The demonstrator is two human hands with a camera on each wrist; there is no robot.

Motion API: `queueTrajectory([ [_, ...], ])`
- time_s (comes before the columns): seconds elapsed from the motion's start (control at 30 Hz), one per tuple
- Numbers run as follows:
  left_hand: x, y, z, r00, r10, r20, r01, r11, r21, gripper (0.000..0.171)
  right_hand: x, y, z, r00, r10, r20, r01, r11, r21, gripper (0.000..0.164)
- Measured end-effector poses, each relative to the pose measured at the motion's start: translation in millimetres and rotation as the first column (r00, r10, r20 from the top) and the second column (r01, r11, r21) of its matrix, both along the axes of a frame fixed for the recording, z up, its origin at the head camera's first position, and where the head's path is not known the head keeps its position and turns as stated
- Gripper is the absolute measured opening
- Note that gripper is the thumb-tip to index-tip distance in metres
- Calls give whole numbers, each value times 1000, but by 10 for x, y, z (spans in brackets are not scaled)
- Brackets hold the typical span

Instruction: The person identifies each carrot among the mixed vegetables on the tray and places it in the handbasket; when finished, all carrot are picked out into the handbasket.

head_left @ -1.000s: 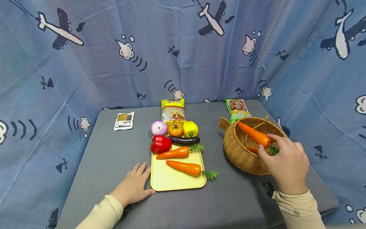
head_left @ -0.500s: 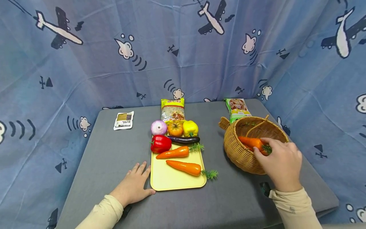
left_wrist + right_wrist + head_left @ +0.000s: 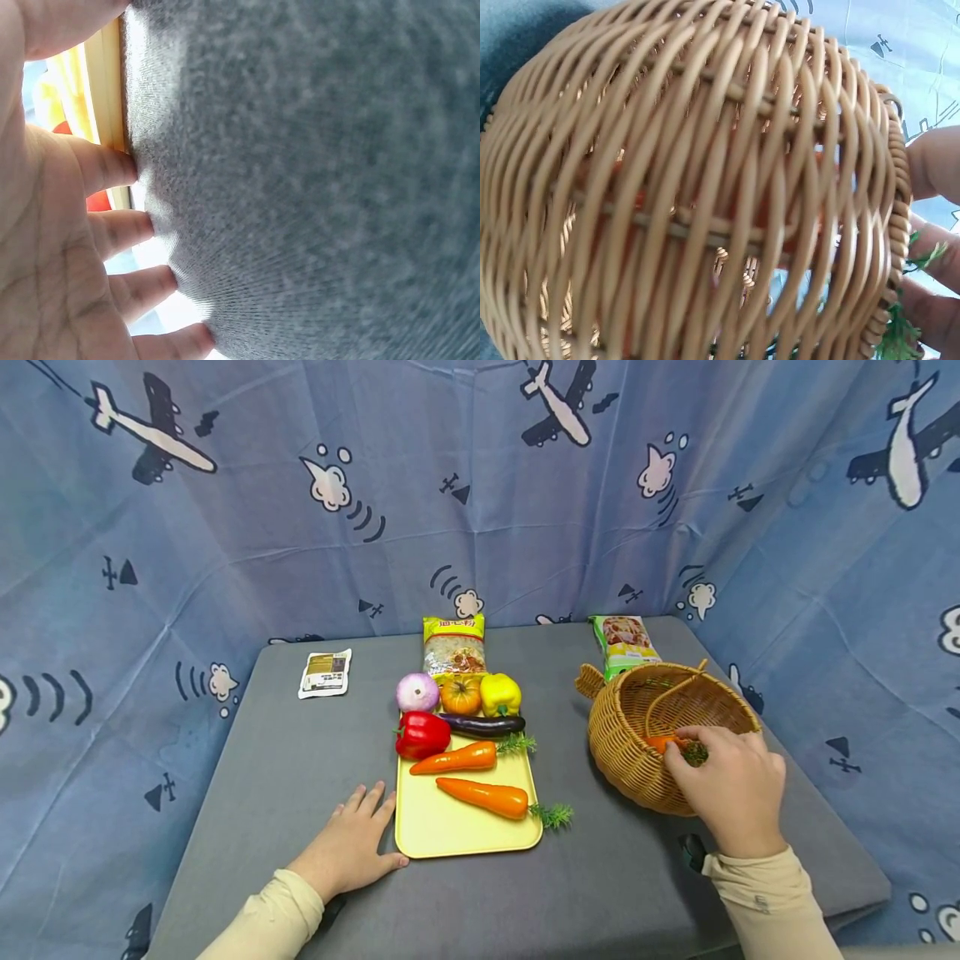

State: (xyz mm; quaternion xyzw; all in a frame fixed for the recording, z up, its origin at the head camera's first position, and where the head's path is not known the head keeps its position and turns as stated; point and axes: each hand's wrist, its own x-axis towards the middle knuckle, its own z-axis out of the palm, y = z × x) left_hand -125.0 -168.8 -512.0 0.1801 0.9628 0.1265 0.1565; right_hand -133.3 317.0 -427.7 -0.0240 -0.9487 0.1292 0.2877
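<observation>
Grey surface [image 3: 600, 893] spans the lower frame. Wicker basket [image 3: 626, 756] sits at right, yellow tray [image 3: 450, 837] near centre. Left hand [image 3: 352, 842], lower left of centre, lies flat, fingers spread, at the tray's left edge. Right hand [image 3: 733, 789], right of frame, pinches a carrot [image 3: 660, 742] by its leafy end inside the basket's mouth. Front carrot [image 3: 483, 797] and rear carrot [image 3: 457, 758] lie on the tray, centre frame.

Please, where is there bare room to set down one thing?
On the table, between the white packet, the tray and the left hand. The tray is bare between the nearer carrot and the near rim. Crowded: the tray's far end, with red pepper, eggplant and onion, and the basket, its opening partly covered by the right hand.
</observation>
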Motion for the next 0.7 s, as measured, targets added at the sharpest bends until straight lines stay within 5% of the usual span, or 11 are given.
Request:
queueTrajectory([
  [0.4, 17, 10, 33, 1000, 8, 1, -8, 1000, 0, 95, 40, -200, 145, 978, 95, -187, -99, 995, -11, 26],
  [0.7, 3, 11, 7, 1000, 12, 3, -12, 1000, -3, 95, 64, -441, 261, 962, 201, -187, -204, 979, 2, 25],
])
